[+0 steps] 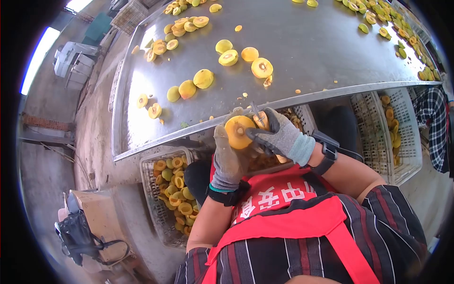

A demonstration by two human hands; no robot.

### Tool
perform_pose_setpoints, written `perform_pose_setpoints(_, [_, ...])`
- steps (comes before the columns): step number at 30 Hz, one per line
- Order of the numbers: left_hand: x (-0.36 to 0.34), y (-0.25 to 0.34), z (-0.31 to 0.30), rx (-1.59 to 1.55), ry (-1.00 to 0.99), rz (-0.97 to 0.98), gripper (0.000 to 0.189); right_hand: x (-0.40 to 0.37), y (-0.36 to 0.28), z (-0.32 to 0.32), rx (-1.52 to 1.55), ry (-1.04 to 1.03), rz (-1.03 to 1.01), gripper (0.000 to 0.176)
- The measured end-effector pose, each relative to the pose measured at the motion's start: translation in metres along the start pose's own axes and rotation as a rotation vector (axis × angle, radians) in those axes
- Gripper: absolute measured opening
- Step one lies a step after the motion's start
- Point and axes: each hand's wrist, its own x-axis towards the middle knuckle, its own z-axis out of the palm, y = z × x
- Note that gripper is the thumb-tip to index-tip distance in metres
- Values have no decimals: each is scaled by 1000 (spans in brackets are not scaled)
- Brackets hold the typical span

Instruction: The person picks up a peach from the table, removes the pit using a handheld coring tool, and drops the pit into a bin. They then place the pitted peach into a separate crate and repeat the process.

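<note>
My left hand (228,158), in a grey work glove, is closed around a yellow peach half (238,132), its cut face turned up. My right hand (283,137), gloved in grey with dark fingertips, grips a small knife (257,112) with a short metal blade and a light-coloured handle. Its fingers touch the right edge of the fruit. Both hands are just in front of the table's near rim. Beyond them on the metal table (293,61) lie a halved peach with its stone (262,68) and several whole or cut peaches (203,79).
Below the rim at left stands a crate (152,199) full of pitted peach halves. Another white crate (407,137) with fruit is at right, near a person's plaid sleeve (431,120). More peaches (373,19) are heaped at the far right. A black bag (80,234) rests on a cardboard box.
</note>
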Motion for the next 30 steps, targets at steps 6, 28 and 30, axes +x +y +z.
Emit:
perform_pose_setpoints(6, [0,-2,-4,160,161,126,70,-13,6,-4,-699,71,-433,31])
perform_pose_setpoints(28, [0,5,-4,540,93,358,38,-16,14,12,-509,-221,-428,28])
perform_pose_setpoints(30, [0,18,-8,507,56,252,31,-15,-6,2,-341,-402,1,28])
